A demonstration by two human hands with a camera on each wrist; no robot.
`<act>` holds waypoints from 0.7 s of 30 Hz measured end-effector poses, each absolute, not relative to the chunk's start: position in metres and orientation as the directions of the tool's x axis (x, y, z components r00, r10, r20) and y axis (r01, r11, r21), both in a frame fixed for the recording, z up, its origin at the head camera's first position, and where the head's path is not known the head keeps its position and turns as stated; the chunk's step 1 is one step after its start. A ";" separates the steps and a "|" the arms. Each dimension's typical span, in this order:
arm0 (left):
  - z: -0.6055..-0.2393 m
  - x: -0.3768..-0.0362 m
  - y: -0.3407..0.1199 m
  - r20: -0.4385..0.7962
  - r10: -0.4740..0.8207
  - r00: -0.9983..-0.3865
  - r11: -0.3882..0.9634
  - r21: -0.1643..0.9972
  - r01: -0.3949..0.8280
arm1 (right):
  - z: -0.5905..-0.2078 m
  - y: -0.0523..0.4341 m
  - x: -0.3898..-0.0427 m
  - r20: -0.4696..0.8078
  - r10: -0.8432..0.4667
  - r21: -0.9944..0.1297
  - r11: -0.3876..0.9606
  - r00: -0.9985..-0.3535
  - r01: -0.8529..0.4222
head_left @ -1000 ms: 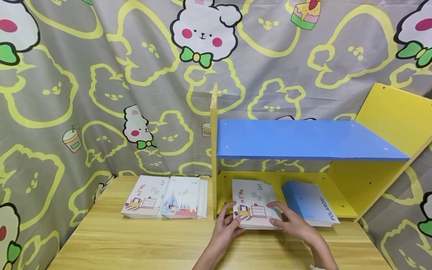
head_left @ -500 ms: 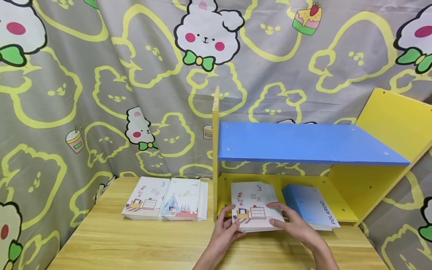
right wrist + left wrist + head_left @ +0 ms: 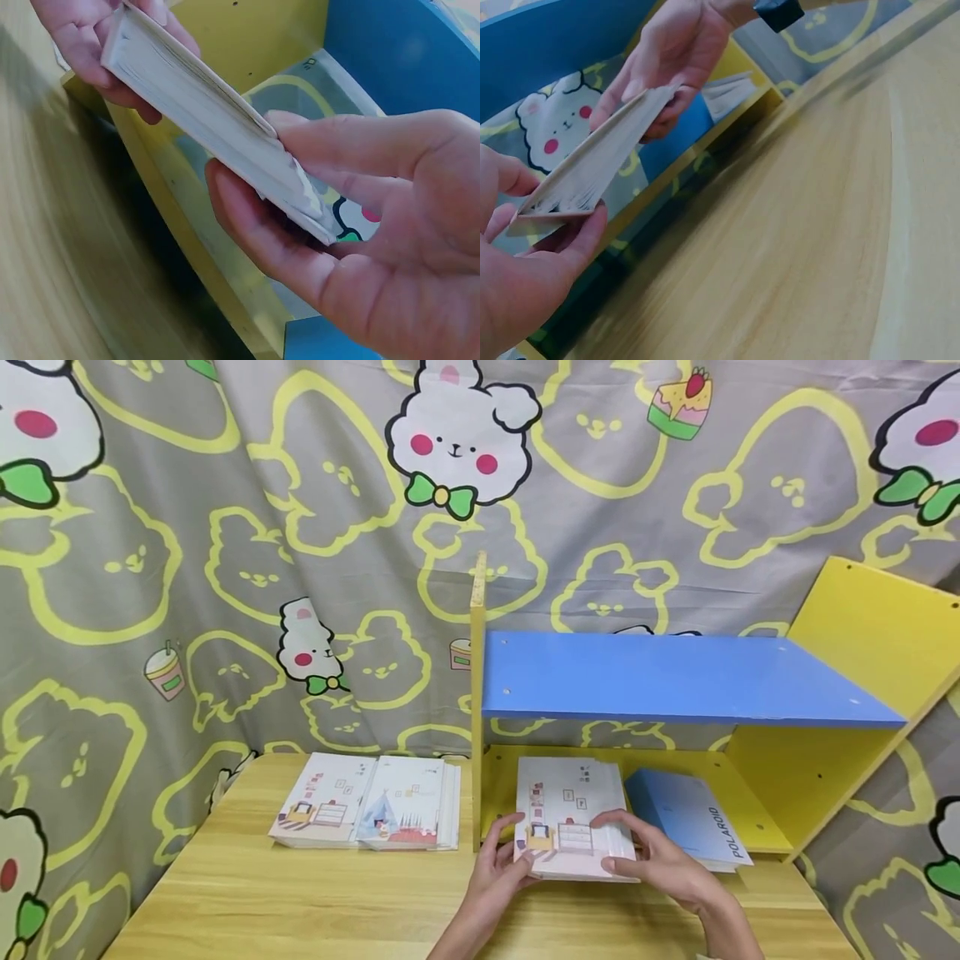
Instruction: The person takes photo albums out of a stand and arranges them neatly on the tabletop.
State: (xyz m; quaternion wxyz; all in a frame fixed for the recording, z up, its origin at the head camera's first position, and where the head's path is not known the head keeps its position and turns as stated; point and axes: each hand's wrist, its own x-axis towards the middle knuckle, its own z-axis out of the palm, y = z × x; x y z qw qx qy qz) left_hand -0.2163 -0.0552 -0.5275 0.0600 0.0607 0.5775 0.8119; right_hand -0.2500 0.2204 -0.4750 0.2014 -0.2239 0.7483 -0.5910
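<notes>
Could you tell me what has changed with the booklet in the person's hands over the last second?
The booklet, gripped by the left hand and right hand, has tilted up off the shelf floor toward the person. The blue book and the two table booklets stayed put.

blue book [image 3: 690,817] on shelf [image 3: 675,681]; two booklets [image 3: 367,802] on table [image 3: 300,893]

Grey bunny-print curtain [image 3: 225,568] hangs behind; wooden table [image 3: 300,902] bears a yellow-and-blue shelf [image 3: 675,681].
</notes>
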 end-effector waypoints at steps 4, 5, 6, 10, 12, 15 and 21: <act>-0.526 -0.216 -0.057 0.034 0.170 -0.985 -0.265 0.964 -0.013 | -0.471 0.220 -0.248 -0.018 -0.598 -0.971 0.201 -0.801 -0.129; -0.526 -0.216 -0.058 0.040 0.169 -0.985 -0.254 0.967 -0.005 | -0.470 0.220 -0.247 -0.012 -0.604 -0.970 0.201 -0.797 -0.138; -0.526 -0.216 -0.058 0.049 0.170 -0.984 -0.246 0.969 0.006 | -0.469 0.219 -0.246 -0.007 -0.612 -0.968 0.201 -0.791 -0.147; -0.525 -0.216 -0.060 0.094 0.163 -0.982 -0.257 0.965 0.050 | -0.463 0.218 -0.241 0.011 -0.623 -0.943 0.254 -0.782 -0.215; -0.523 -0.216 -0.060 0.119 0.160 -0.980 -0.264 0.962 0.073 | -0.460 0.217 -0.239 0.021 -0.628 -0.935 0.264 -0.778 -0.238; -0.519 -0.215 -0.063 0.143 0.163 -0.976 -0.269 0.958 0.096 | -0.456 0.215 -0.238 0.028 -0.636 -0.938 0.249 -0.771 -0.239; -0.513 -0.213 -0.066 0.205 0.191 -0.960 -0.267 0.952 0.150 | -0.451 0.215 -0.237 0.028 -0.630 -0.938 0.251 -0.776 -0.239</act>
